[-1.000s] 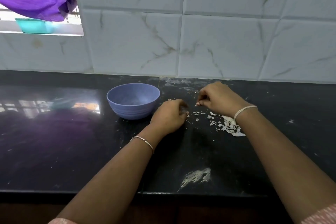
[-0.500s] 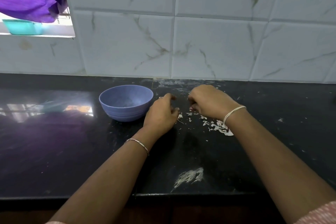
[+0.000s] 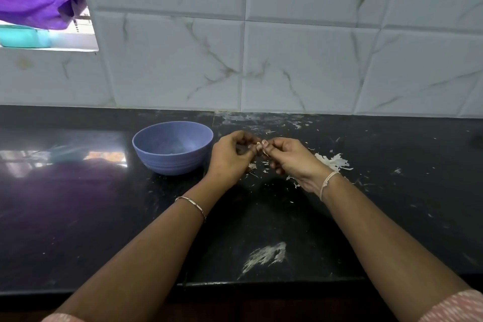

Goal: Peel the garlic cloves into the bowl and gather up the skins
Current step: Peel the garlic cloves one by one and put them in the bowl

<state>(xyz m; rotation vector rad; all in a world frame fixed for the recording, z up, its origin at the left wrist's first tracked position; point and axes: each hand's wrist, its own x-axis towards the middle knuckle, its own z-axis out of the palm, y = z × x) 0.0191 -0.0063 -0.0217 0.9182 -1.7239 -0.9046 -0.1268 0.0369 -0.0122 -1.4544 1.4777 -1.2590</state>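
Though its contents unclear, blue bowl [image 3: 171,163] beside left hand [image 3: 231,157]

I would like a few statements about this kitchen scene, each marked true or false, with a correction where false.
1. The round lavender-blue bowl stands left of both hands. True.
2. The left hand lies flat on the black stone counter. False: with the right hand it pinches a small pale garlic clove.
3. The white papery garlic skins are piled inside the bowl. False: they lie on the counter beside the right hand.
4. A thin metal bracelet is on the left wrist. True.
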